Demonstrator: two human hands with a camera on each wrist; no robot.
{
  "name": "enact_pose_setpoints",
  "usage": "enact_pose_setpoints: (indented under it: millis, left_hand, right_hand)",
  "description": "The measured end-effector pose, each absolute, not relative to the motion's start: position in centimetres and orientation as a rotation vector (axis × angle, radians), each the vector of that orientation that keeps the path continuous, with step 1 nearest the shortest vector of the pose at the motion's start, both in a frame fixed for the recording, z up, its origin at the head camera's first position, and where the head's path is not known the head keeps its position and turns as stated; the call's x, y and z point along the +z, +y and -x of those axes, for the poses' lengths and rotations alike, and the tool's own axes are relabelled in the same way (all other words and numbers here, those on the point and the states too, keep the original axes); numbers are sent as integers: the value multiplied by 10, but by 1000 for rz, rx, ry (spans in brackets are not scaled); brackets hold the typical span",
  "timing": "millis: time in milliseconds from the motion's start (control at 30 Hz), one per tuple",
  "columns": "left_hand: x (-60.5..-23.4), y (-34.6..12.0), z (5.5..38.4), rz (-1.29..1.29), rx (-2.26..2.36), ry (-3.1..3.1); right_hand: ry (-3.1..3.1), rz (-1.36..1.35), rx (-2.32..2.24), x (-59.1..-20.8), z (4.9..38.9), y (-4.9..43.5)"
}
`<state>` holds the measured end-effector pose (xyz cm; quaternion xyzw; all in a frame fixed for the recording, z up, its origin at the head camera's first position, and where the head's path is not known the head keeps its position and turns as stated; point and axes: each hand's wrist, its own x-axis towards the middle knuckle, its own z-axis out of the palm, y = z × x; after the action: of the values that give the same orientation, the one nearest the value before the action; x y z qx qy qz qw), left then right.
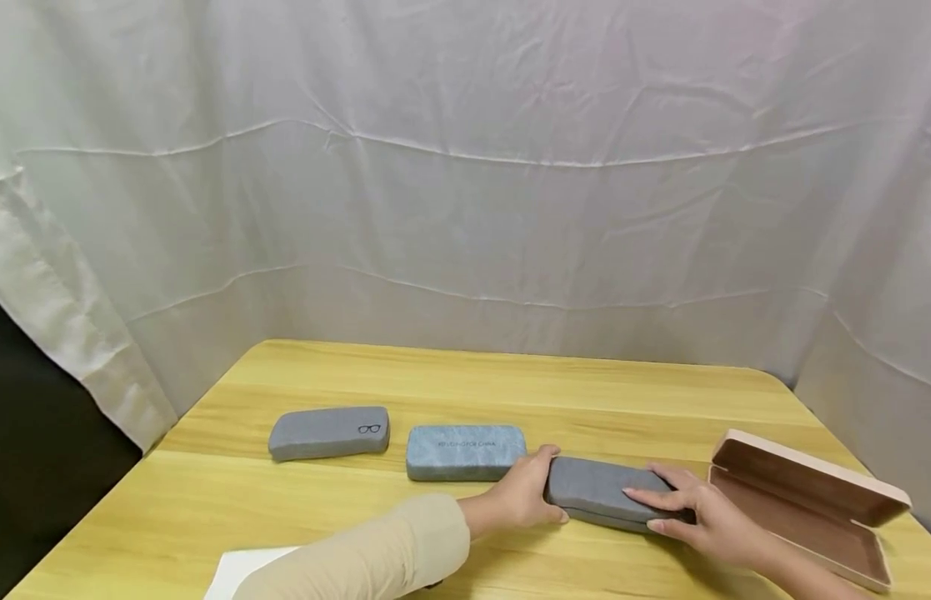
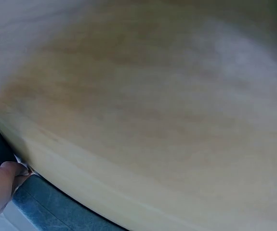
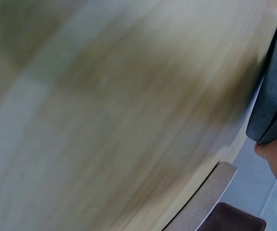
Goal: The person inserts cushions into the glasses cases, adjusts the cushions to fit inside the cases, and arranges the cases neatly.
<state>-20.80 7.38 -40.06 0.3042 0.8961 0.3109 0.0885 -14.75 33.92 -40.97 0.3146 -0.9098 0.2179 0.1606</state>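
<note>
The left hand gripped the left end of the plain gray glasses case, thumb on the near side and fingers round the far side, spread just to the case's width. The right hand held the right end, a finger across the lid and the thumb on the near edge. The case lay directly between the hands, neither nearer to it; its long axis ran from one to the other, the right end slightly closer to the person. Whether it touched the wooden table could not be told.

It was closed, its contents hidden. To its right stood an open glasses case, lid raised, only brown lining showing inside. To its left, beside the left hand, lay a blue printed glasses case, shut; farther left, the gray glasses case with a spectacles emblem, also shut.
</note>
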Motion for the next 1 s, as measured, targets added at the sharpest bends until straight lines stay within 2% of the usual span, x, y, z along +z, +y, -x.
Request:
enact_pose_setpoints:
  millis: [467, 767, 1000]
  left_hand:
    - [-394, 79, 202, -863, 907, 2724]
    - [-386, 77, 192, -792, 953, 2711]
    - [-369, 66, 187, -810, 1085, 2626]
  right_hand:
    - [-2597, -812, 622, -411, 148, 334]
    - [-2566, -850, 625, -409, 152, 334]
    - [-2543, -721, 668, -394, 148, 322]
